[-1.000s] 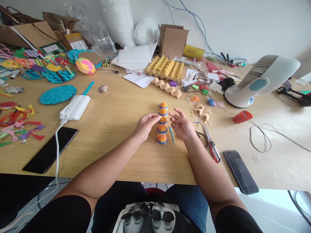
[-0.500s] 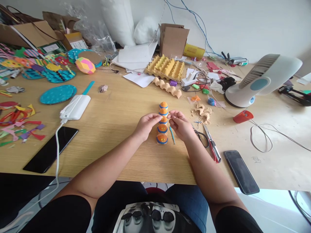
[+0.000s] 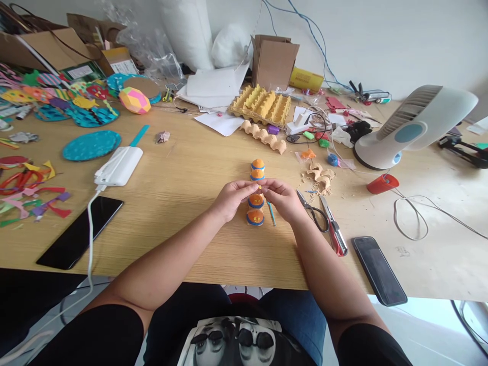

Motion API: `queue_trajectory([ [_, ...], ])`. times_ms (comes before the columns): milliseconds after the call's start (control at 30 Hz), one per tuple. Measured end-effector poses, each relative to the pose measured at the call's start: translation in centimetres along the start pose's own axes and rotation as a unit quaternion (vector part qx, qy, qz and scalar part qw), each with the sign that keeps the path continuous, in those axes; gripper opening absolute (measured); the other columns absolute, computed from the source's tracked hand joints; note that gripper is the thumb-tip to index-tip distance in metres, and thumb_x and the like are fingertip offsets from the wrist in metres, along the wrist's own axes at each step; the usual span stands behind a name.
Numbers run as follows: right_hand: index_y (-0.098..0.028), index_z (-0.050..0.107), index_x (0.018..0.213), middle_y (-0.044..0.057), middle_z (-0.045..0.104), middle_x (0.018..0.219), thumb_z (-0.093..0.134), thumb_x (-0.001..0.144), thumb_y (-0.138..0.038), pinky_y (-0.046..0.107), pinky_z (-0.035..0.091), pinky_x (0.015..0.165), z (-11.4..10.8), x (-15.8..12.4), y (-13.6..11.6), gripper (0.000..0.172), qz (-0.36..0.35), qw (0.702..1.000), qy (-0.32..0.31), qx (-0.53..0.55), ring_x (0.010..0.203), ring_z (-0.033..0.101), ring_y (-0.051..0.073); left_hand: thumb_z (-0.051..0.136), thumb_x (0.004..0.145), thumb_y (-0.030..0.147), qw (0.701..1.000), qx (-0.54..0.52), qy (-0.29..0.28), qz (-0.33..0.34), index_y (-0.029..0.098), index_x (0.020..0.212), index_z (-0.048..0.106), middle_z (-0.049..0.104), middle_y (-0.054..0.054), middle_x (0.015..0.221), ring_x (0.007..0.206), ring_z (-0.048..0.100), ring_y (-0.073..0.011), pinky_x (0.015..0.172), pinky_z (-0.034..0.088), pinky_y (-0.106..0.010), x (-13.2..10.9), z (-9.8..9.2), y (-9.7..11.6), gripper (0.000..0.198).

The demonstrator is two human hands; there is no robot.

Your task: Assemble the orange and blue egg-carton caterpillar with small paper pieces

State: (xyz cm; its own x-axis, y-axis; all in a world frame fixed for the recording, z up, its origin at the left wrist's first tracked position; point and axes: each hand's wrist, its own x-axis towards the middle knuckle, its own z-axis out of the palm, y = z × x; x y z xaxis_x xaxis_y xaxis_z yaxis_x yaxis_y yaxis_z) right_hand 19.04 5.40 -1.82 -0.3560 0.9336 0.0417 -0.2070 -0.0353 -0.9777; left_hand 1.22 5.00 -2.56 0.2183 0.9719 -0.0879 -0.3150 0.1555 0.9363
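Observation:
A row of several orange egg-carton cups with blue bands stands on the wooden table in front of me. The nearer cups carry small yellow eye-like rings; the far ones show plain orange tops. Over the middle cup, my left hand and my right hand meet fingertip to fingertip, both in a pinch. A tiny yellow piece shows between the fingertips; which hand grips it is hard to tell. Beside the row, under my right hand, lies a thin blue tool.
Scissors, a red utility knife and a phone lie to the right. Behind are egg trays and a white fan. A power bank, a black phone and paper scraps lie left.
My right hand has moved left and slightly down, so its fingertips now meet those of my left hand over the middle cup. The view has shifted slightly.

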Motion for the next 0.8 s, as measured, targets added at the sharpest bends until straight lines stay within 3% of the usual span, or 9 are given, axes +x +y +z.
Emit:
queue_trajectory([
  [500, -0.023, 0.072, 0.099, 0.002, 0.072, 0.09, 0.082, 0.077, -0.039, 0.029, 0.052, 0.084, 0.08, 0.11, 0.33, 0.029, 0.001, 1.0, -0.002, 0.022, 0.089, 0.066, 0.016, 0.087, 0.068, 0.047, 0.999, 0.028, 0.012, 0.021, 0.018, 0.084, 0.08, 0.079, -0.007, 0.086, 0.085, 0.07, -0.0203, 0.082, 0.052, -0.033, -0.2, 0.36, 0.04, 0.034],
  [800, -0.023, 0.069, 0.097, 0.001, 0.07, 0.089, 0.082, 0.076, -0.037, 0.027, 0.05, 0.077, 0.23, 0.19, 0.43, 0.028, 0.007, 1.0, 0.003, 0.02, 0.082, 0.063, 0.014, 0.083, 0.073, 0.048, 0.992, 0.094, 0.038, 0.077, 0.018, 0.086, 0.079, 0.078, -0.006, 0.088, 0.086, 0.069, -0.02, 0.082, 0.053, -0.032, -0.5, 0.52, 0.07, 0.033],
])
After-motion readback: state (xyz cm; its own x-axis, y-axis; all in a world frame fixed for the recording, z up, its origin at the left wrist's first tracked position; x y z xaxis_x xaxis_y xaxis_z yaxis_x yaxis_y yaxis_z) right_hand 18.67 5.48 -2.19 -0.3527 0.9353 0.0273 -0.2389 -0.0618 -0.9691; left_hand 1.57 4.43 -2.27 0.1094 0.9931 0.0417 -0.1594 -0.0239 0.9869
